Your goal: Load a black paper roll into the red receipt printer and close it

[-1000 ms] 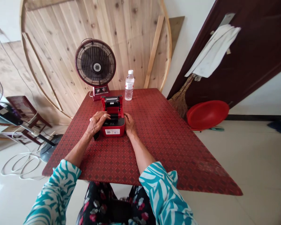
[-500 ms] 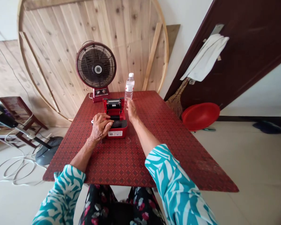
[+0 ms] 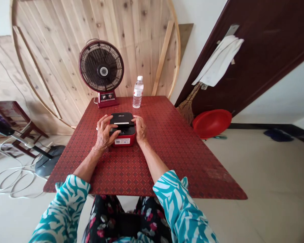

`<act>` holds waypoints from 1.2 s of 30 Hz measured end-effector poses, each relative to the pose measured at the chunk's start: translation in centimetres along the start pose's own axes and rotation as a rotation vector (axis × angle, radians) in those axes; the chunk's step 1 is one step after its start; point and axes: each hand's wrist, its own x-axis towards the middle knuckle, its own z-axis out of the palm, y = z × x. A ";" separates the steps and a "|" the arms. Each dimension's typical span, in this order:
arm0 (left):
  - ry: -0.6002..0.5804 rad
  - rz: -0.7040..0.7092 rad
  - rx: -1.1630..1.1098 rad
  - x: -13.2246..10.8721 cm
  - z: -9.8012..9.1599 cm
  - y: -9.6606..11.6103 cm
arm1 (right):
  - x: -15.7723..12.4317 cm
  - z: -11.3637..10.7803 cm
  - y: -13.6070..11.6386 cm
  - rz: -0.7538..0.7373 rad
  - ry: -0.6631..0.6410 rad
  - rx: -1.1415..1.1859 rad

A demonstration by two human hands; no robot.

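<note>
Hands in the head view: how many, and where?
2. The left hand rests on the left side of the small red plastic printer with a closed black lid; the right hand touches its right side. No other hands show.

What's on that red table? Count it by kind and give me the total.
Fan: 1
Water bottle: 1
Small red printer with a black lid, left hand and right hand on it: 1
Total on the table: 3
</note>
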 end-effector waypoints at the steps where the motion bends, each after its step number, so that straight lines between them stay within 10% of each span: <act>1: 0.002 -0.003 -0.011 -0.1 0.0 -0.2 | -0.3 0.0 0.1 -0.013 0.005 -0.009; 14: -0.057 -0.139 -0.116 -0.4 -0.2 -1.0 | -1.0 -0.1 1.6 -0.059 0.025 0.009; 21: 0.053 -0.666 -0.511 0.2 -1.1 -1.5 | -1.7 0.1 2.2 0.190 0.024 0.152; 29: -0.244 -0.869 -0.738 1.2 -2.3 -1.7 | -1.4 0.3 3.6 0.293 0.012 0.083; 36: -0.258 -0.929 -0.823 1.0 -2.0 -1.5 | -1.5 0.3 3.5 0.327 0.008 0.074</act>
